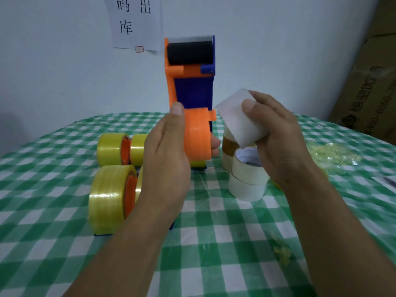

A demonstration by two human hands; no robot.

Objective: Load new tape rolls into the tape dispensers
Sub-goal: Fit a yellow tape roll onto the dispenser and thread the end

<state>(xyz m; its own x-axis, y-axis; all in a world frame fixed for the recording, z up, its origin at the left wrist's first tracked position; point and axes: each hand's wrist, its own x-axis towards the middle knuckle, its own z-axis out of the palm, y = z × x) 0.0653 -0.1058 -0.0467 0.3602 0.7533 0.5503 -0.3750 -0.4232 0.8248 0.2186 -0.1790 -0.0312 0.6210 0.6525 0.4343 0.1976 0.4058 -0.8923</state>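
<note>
My left hand (166, 151) grips an orange and blue tape dispenser (189, 91) upright above the table, holding its bare orange hub (196, 133). The black roller and toothed blade are at the dispenser's top. My right hand (278, 136) holds a white tape roll (237, 118) just right of the hub, tilted, close to it but apart. Two loaded dispensers with yellow tape rolls (109, 198) (111, 150) lie on the left of the table.
A stack of pale tape rolls (246, 181) and a brown one (229, 145) stand under my right hand. Yellowish tape scraps (330, 155) lie at right and near the front (281, 251). The green checked tablecloth (214, 243) covers the table. Cardboard boxes (368, 82) stand at far right, and the wall is close behind.
</note>
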